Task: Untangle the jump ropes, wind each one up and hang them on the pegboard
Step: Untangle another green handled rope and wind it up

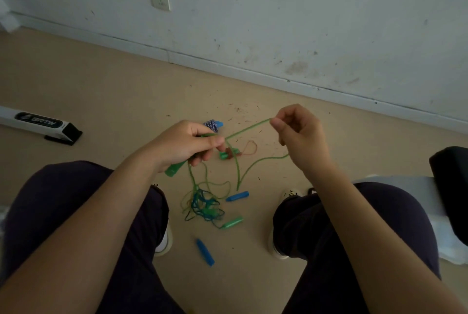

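Left hand [184, 144] grips a green handle [173, 169] and its green cord [247, 130]; right hand [298, 133] pinches that cord, drawn taut between them. Below, on the floor [101, 85], the green-and-blue knot [205, 206] remains tangled, loose handles beside it. Judged early: nothing visibly hung, pegboard out of view.

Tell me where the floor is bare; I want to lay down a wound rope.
Bare floor lies between the wall's baseboard and the white bar. Crowded: between the shoes, where the tangle, blue handles and green handle lie.
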A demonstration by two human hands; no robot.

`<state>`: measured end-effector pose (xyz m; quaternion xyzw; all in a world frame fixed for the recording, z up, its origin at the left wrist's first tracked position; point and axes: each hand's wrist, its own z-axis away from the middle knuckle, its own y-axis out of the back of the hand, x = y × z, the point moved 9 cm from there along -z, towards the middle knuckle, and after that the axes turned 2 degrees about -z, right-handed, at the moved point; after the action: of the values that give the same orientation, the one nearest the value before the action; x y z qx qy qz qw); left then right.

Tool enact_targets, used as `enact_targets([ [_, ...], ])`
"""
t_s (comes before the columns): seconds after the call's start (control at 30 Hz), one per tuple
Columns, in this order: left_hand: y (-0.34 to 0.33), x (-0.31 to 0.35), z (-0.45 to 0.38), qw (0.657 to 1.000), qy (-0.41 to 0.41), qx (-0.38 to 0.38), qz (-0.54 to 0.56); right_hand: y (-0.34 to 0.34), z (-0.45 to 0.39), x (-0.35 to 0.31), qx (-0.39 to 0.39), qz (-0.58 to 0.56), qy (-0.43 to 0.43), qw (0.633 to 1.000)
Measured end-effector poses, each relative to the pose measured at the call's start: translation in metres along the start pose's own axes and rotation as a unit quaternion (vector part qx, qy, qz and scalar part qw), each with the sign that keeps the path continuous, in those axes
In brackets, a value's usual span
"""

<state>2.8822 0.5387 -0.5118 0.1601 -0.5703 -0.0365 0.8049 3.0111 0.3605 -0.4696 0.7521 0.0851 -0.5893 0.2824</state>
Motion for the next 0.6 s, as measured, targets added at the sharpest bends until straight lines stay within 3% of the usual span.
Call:
enact_targets([
  [0.2,-0.017,0.003,0.002,1.0,-0.007,-0.017,0.011,-0.044,0.014,0.004,-0.171,-0.029,-0.033,0.984],
  [0.33,-0.03,0.005,0.001,0.999,-0.012,-0.039,0.029,-0.067,0.023,0.004,-0.216,-0.002,-0.026,0.976],
  [0.43,-0.028,0.004,-0.002,0.998,-0.009,-0.035,0.049,-0.061,0.019,-0.001,-0.181,0.008,-0.004,0.983],
  [0.6,-0.011,0.0,-0.005,1.0,-0.006,-0.001,0.017,-0.015,0.004,-0.007,-0.035,-0.012,0.007,0.999],
])
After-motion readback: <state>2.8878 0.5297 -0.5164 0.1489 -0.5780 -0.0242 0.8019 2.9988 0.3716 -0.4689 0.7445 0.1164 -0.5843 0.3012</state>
